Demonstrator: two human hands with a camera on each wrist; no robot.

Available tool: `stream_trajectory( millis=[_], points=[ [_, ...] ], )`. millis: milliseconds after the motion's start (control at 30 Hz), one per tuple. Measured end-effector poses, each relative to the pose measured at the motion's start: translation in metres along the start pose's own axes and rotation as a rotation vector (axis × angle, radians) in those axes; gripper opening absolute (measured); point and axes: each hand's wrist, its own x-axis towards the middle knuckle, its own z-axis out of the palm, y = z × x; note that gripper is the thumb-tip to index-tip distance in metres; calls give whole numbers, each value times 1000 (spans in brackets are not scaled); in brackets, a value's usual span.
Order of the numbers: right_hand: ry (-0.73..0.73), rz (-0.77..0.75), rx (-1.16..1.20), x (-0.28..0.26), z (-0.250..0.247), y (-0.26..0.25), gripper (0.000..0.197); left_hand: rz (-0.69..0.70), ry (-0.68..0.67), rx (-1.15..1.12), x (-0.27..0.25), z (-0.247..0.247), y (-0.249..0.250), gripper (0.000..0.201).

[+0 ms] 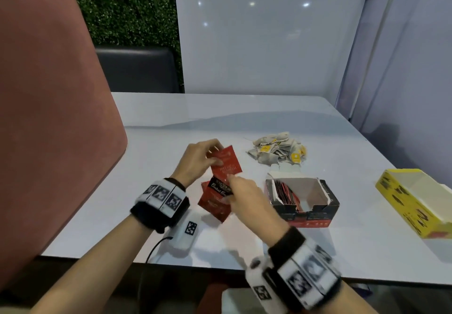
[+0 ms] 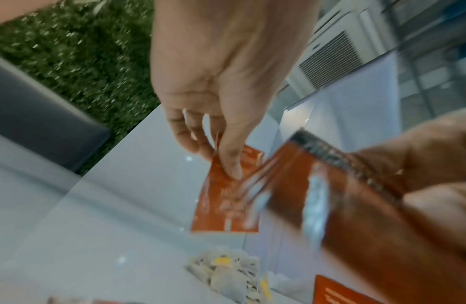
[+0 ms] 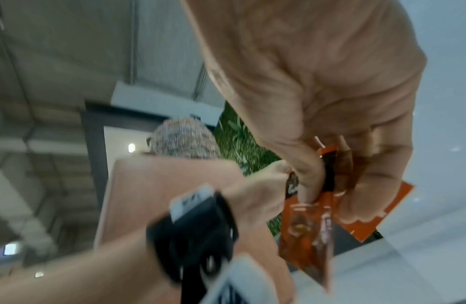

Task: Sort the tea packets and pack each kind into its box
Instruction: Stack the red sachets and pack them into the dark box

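My left hand (image 1: 203,157) pinches a red tea packet (image 1: 226,163) by its top edge, held above the table; the left wrist view shows the same red packet (image 2: 226,197) under my thumb and fingers. My right hand (image 1: 241,195) grips a small stack of red and black packets (image 1: 216,197) just below it, seen up close as red and black packets (image 3: 312,216) in the right wrist view. A black and red box (image 1: 303,201) stands open to the right with several packets upright inside. A heap of paper tea bags (image 1: 278,148) with yellow tags lies behind it. A yellow box (image 1: 415,201) lies open at the far right.
A white device with a marker and a black cable (image 1: 184,234) lies near the table's front edge under my left wrist. A pink chair back (image 1: 49,118) fills the left side. The white table (image 1: 244,113) ends at a white wall panel behind.
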Motion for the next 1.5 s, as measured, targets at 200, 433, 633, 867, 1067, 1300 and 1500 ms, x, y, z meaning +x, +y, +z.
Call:
stream_trajectory(
  millis=[200, 433, 633, 867, 1067, 1300, 1500],
  points=[
    [51, 31, 510, -26, -44, 20, 24, 437, 191, 202, -82, -27, 1, 18],
    [-362, 141, 884, -13, -28, 31, 11, 601, 127, 257, -137, -22, 5, 5],
    [-365, 133, 1034, -10, -26, 27, 23, 254, 141, 28, -147, -14, 17, 20],
    [-336, -29, 703, -9, -31, 17, 29, -447, -150, -1095, -125, -24, -1, 72],
    [-376, -204, 213, 3, -1, -11, 26, -666, -505, -1227, -137, -9, 2, 73],
    [-140, -24, -77, 70, 14, -6, 29, -800, -269, -1406, -145, -18, -22, 83],
    [-284, 3, -477, 100, 40, 3, 32, -727, -249, -1284, -137, -22, -21, 75]
  ],
)
